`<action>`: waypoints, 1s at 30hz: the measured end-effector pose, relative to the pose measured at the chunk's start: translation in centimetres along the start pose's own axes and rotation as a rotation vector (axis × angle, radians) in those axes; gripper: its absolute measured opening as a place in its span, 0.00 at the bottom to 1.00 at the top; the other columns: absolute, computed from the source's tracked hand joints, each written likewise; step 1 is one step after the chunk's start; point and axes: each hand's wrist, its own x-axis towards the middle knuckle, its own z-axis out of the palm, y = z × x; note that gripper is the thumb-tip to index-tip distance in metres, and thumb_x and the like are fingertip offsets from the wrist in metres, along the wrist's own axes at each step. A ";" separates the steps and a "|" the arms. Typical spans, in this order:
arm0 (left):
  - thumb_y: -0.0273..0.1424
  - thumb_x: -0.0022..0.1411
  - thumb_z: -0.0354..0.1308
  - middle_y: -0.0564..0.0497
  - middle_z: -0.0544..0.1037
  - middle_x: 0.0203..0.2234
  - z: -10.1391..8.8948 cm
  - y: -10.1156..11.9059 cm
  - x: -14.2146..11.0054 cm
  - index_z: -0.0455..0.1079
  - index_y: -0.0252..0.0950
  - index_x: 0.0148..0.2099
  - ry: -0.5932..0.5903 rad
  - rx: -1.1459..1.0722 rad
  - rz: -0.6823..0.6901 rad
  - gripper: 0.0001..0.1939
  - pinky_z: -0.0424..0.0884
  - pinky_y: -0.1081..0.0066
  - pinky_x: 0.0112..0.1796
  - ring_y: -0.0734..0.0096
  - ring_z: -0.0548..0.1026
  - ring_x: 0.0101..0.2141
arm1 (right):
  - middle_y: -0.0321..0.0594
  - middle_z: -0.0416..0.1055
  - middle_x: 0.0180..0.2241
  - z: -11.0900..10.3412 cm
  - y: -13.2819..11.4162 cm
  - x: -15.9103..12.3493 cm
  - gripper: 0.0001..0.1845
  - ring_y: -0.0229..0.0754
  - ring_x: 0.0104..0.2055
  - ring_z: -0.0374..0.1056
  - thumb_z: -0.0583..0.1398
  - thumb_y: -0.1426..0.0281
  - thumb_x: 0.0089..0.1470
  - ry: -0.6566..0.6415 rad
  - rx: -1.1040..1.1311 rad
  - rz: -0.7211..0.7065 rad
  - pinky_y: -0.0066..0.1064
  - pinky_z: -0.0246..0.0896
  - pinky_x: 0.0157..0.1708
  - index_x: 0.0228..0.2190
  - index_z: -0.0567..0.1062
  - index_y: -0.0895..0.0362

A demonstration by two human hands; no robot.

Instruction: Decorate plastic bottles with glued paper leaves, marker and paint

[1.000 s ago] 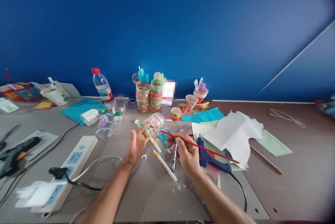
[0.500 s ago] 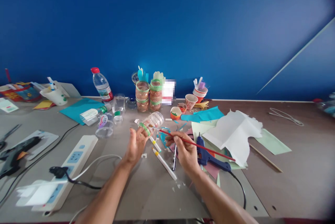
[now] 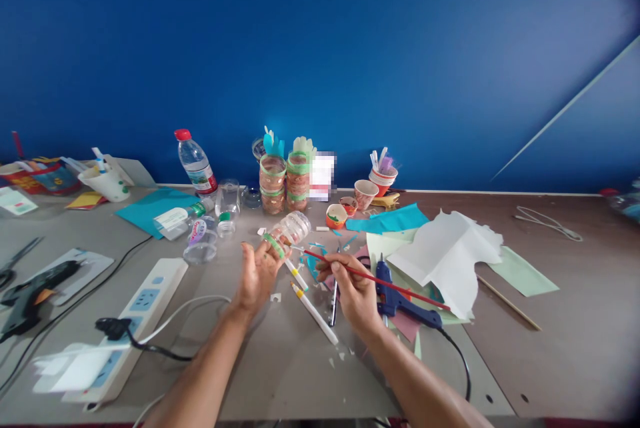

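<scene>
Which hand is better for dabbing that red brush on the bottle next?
Probably the right hand: it holds the red brush, with the tip close to the clear bottle. The left hand is busy holding that bottle.

Grey table [image 3: 295, 375] | on it: power strip [image 3: 159, 281] | two white markers [image 3: 317, 317] | red-capped bottle [image 3: 198, 165]

Soft light, hazy sheen on the blue wall [image 3: 320, 61], dark right corners, blurred right edge, pixelated central patch [image 3: 323, 177]

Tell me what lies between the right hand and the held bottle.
The red brush points across that gap, over blue scraps, in the head view.
</scene>
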 end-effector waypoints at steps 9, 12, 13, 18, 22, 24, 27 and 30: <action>0.61 0.68 0.34 0.38 0.79 0.52 -0.1 0.9 0.0 0.73 0.35 0.58 -0.008 -0.090 -0.068 0.42 0.53 0.46 0.65 0.51 0.68 0.63 | 0.39 0.79 0.27 0.1 0.0 0.0 0.15 0.40 0.25 0.73 0.64 0.55 0.58 -0.016 -0.041 -0.009 0.33 0.71 0.28 0.35 0.80 0.54; 0.62 0.67 0.35 0.35 0.79 0.53 0.0 1.4 -0.1 0.71 0.33 0.60 -0.006 -0.149 -0.110 0.44 0.54 0.43 0.64 0.49 0.68 0.63 | 0.39 0.79 0.27 0.1 0.0 -0.1 0.16 0.40 0.24 0.73 0.64 0.54 0.58 -0.021 -0.054 -0.010 0.33 0.71 0.28 0.35 0.80 0.54; 0.62 0.66 0.35 0.34 0.79 0.53 0.1 1.6 -0.1 0.70 0.33 0.61 -0.009 -0.173 -0.122 0.44 0.54 0.42 0.64 0.48 0.67 0.63 | 0.39 0.79 0.27 0.1 0.0 -0.1 0.16 0.40 0.24 0.73 0.64 0.54 0.58 -0.023 -0.056 -0.011 0.33 0.71 0.28 0.35 0.80 0.54; 0.61 0.67 0.34 0.36 0.75 0.59 0.3 2.4 -0.2 0.66 0.33 0.66 -0.035 -0.287 -0.159 0.44 0.45 0.40 0.66 0.51 0.62 0.67 | 0.40 0.79 0.28 0.1 0.2 -0.1 0.15 0.40 0.25 0.73 0.63 0.56 0.60 -0.053 -0.089 -0.031 0.33 0.70 0.30 0.35 0.81 0.54; 0.58 0.68 0.36 0.37 0.72 0.62 0.1 2.8 -0.2 0.65 0.34 0.66 -0.073 -0.331 -0.131 0.41 0.39 0.40 0.67 0.54 0.59 0.68 | 0.41 0.80 0.31 0.2 0.2 -0.2 0.14 0.41 0.26 0.74 0.63 0.57 0.60 -0.086 -0.095 -0.044 0.33 0.70 0.29 0.35 0.81 0.54; 0.57 0.68 0.36 0.37 0.72 0.62 0.1 2.9 -0.2 0.66 0.35 0.65 -0.081 -0.331 -0.113 0.40 0.37 0.39 0.67 0.52 0.60 0.68 | 0.41 0.80 0.31 0.2 0.2 -0.3 0.14 0.41 0.27 0.75 0.63 0.57 0.60 -0.089 -0.088 -0.048 0.34 0.70 0.30 0.35 0.81 0.54; 0.57 0.68 0.34 0.39 0.75 0.59 0.2 2.9 -0.1 0.70 0.35 0.61 -0.063 -0.272 -0.095 0.40 0.38 0.37 0.67 0.48 0.60 0.67 | 0.41 0.80 0.30 0.1 0.0 -0.4 0.13 0.41 0.26 0.75 0.63 0.57 0.60 -0.071 -0.065 -0.055 0.34 0.71 0.30 0.36 0.81 0.53; 0.58 0.68 0.34 0.40 0.79 0.54 0.3 2.6 -0.1 0.75 0.35 0.55 -0.045 -0.124 -0.031 0.40 0.44 0.40 0.67 0.40 0.61 0.66 | 0.40 0.81 0.30 0.1 -0.3 -0.4 0.12 0.40 0.25 0.74 0.64 0.58 0.60 -0.054 -0.025 -0.066 0.34 0.71 0.30 0.36 0.81 0.52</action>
